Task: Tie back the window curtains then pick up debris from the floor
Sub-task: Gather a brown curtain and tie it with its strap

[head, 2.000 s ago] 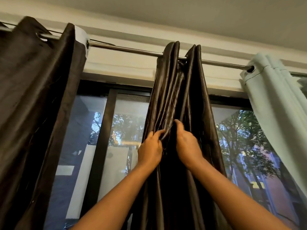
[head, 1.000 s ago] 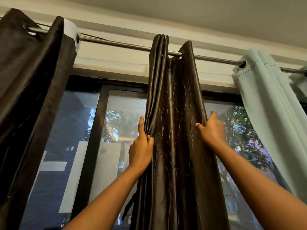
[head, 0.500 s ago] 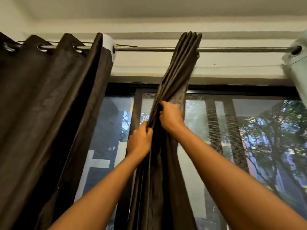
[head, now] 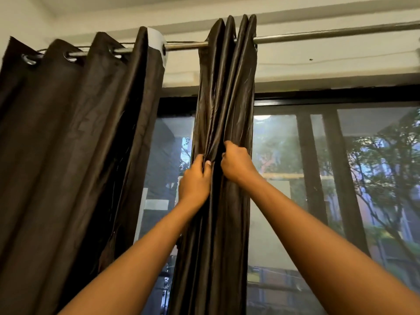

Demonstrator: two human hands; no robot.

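A shiny dark brown curtain [head: 223, 92] hangs bunched into tight folds from the metal rod [head: 329, 34], in front of the window. My left hand [head: 195, 180] grips the folds on its left side, thumb and fingers pinching the fabric. My right hand [head: 236, 163] grips the folds just to the right and slightly higher. Both arms reach up from the bottom of the view. No floor or debris is in sight.
A second, matte dark brown curtain [head: 75, 133] hangs in broad folds at the left on the same rod, with a gap of glass between the two. The black-framed window [head: 329, 178] shows trees and buildings outside. The ceiling is close above.
The bunched curtain has slid left along the rod toward the matte curtain, and the view has swung left with it. My right hand, earlier spreading the right edge, has gathered the folds beside my left hand.
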